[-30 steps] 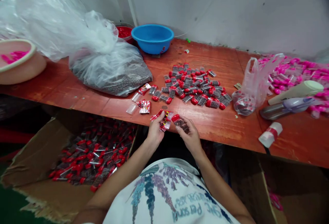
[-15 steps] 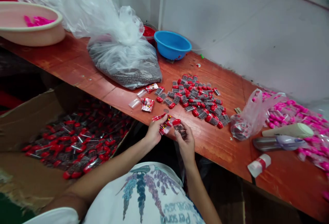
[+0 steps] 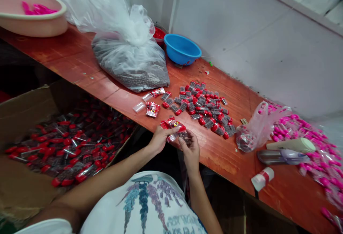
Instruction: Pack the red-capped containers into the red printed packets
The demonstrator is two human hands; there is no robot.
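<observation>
At the table's front edge, my left hand [image 3: 159,139] is closed on a red printed wrapper [image 3: 169,122]. My right hand [image 3: 192,150] grips a small clear bottle [image 3: 188,138] with dark contents, its fingers wrapped round it. The two held things meet between my hands, and the bottle's red cap end lies close against the wrapper. Just beyond them on the table are red printed packets [image 3: 153,110] and clear empty tubes [image 3: 139,107]. Further right lies a heap of small red-capped bottles [image 3: 207,110] filled with dark bits.
A tied plastic bag [image 3: 131,66] of dark grains sits behind, beside a blue basin [image 3: 182,49]. A cardboard box [image 3: 16,176] of red-capped bottles stands low on the left. On the right are a small plastic bag [image 3: 252,130], a white roll [image 3: 263,178] and many pink pieces [image 3: 308,137].
My hands have stayed together at the table edge. The red wrapper has turned and now sits higher over my left fingers. The view has shifted slightly.
</observation>
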